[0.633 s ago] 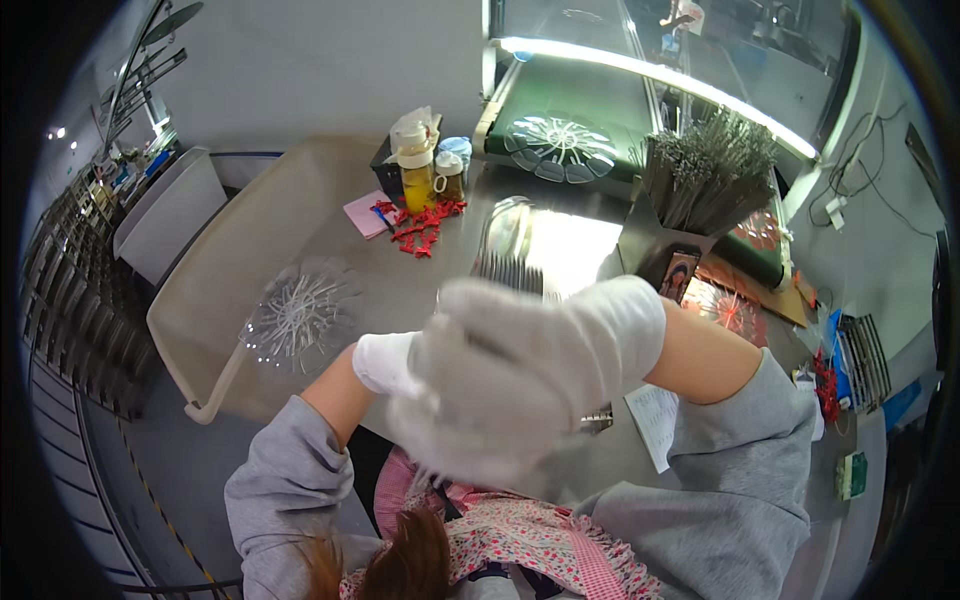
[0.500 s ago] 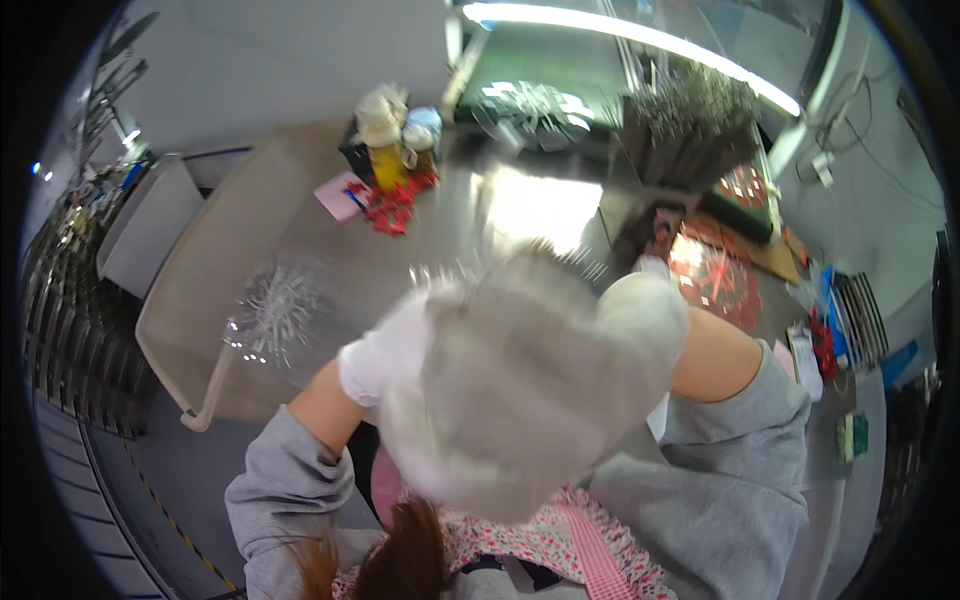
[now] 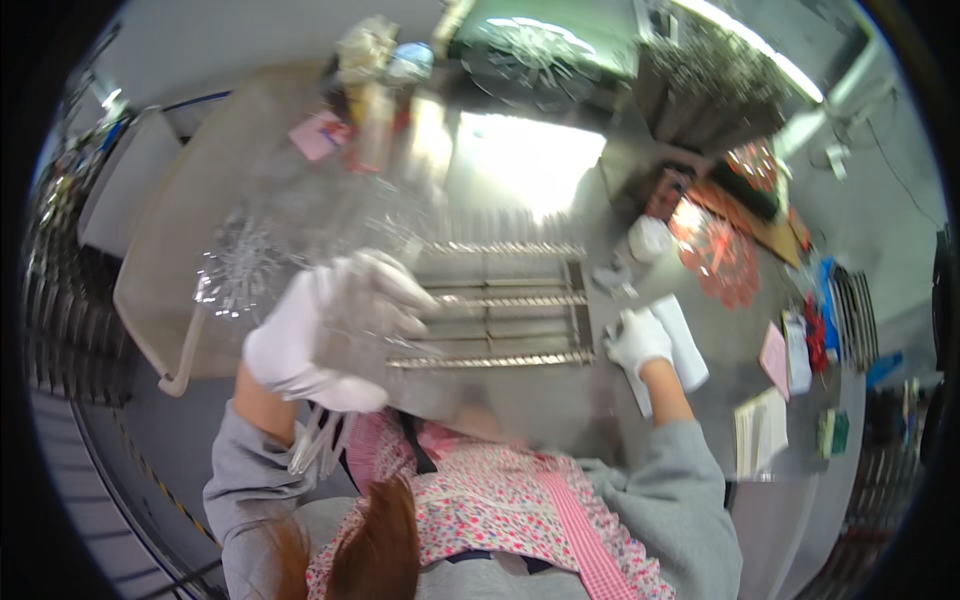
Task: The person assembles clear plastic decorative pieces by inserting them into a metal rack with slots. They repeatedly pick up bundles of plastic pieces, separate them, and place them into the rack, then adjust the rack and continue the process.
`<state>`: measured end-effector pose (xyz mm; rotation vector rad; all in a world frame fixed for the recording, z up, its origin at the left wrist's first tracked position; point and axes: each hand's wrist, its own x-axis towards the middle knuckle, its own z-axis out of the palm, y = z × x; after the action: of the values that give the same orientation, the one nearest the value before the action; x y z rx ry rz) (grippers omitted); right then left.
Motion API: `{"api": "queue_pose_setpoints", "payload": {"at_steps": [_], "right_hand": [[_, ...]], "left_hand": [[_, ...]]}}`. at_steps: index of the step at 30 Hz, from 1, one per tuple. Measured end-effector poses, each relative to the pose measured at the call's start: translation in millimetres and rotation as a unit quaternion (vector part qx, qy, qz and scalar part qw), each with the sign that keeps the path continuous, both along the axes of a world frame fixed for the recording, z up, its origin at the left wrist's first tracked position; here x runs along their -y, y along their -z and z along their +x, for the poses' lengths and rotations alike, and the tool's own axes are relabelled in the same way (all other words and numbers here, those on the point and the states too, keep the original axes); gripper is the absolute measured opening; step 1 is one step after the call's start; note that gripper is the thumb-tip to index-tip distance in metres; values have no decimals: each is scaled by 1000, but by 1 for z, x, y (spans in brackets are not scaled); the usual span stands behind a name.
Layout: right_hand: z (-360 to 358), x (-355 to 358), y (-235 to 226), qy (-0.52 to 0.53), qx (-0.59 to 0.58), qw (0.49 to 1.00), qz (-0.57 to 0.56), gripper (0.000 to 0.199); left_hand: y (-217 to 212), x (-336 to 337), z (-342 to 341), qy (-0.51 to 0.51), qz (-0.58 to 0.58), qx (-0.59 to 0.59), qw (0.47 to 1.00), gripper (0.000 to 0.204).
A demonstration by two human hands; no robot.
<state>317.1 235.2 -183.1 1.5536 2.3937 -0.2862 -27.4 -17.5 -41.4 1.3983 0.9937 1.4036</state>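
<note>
My left hand (image 3: 325, 335), in a white glove, is raised over the table's left side and grips a clear, blurred plastic bag (image 3: 320, 215). More clear plastic hangs below the wrist. My right hand (image 3: 638, 340), also gloved, is down on the table at the right, fingers curled, touching a white sheet (image 3: 685, 350). Whether it grips the sheet is unclear. Between the hands lies a metal rack (image 3: 500, 305) with several rows of thin bars.
A beige tray (image 3: 165, 290) at left holds a silvery spiky ornament (image 3: 235, 265). Bottles (image 3: 375, 60) and a pink card (image 3: 320, 135) stand at the back, a box of metal rods (image 3: 710, 90) at back right. A red snowflake ornament (image 3: 715, 255) and papers (image 3: 765, 430) lie right.
The two gloved hands were together close to the camera. They have come apart: the right one dropped to the table at right, the left one swung left with the clear plastic.
</note>
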Motion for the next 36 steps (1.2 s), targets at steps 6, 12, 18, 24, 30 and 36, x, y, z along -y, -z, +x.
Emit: {"api": "queue_pose_setpoints", "payload": {"at_steps": [6, 12, 18, 24, 30, 36], "right_hand": [[-53, 32, -137, -248, -537, 758, 274, 44], [-118, 98, -230, -496, -545, 598, 316, 47], [-127, 104, -216, -390, -468, 792, 42, 38], [-131, 108, -219, -398, -538, 731, 132, 23], [-134, 110, -215, -344, -442, 809, 176, 45], [-142, 106, -204, -438, -479, 711, 269, 65]], "left_hand": [[-10, -21, -3, 106, -47, -36, 993, 61], [-27, -26, 43, 213, 23, -234, 948, 53], [-39, 7, 28, -425, 141, -588, 674, 38], [-24, 17, 30, 210, 72, -270, 937, 47], [-35, 24, 25, -174, 126, -560, 800, 36], [-19, 31, 25, 211, 112, -197, 951, 35]]}}
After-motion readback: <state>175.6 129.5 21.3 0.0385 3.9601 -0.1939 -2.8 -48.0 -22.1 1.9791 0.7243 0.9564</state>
